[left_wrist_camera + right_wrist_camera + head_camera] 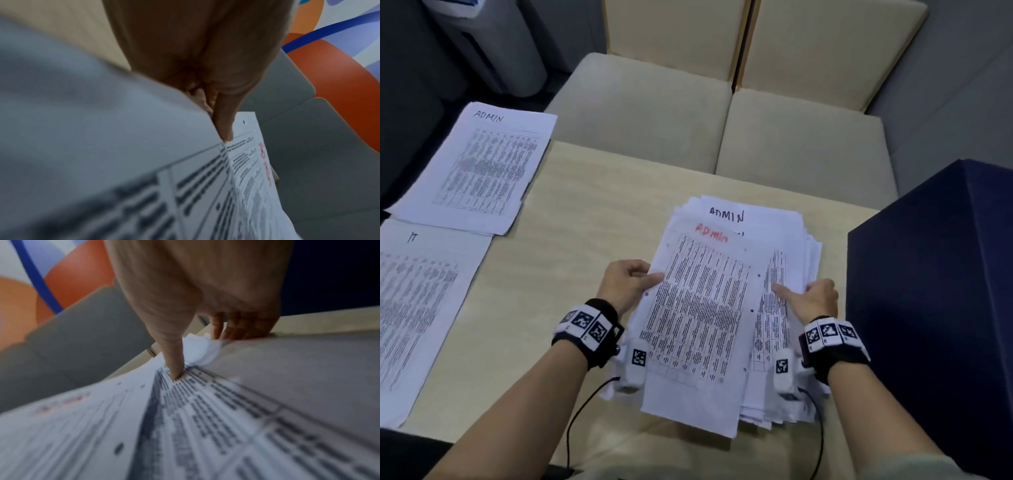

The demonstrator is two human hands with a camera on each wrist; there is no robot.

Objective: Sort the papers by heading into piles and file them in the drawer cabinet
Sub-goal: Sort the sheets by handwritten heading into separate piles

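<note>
A loose stack of printed papers (803, 240) lies on the table, right of centre, with a black "ADMIN" heading showing at its far end. On top lies a sheet headed "ADmin" in red (698, 308), turned slightly askew. My left hand (650, 277) pinches that sheet's left edge, thumb on top; in the left wrist view the left hand (223, 129) and the red-headed sheet (246, 162) show close up. My right hand (796, 291) holds the stack's right side: thumb pressed on a printed table, fingers curled at the edge. The right hand (197, 353) and stack (226, 418) also show in the right wrist view.
An "ADMIN" pile (482, 171) lies at the table's far left and an "IT" pile (417, 308) nearer on the left. A dark blue cabinet (935, 291) stands close on the right. Beige seat cushions (654, 102) lie beyond the wooden table (585, 205).
</note>
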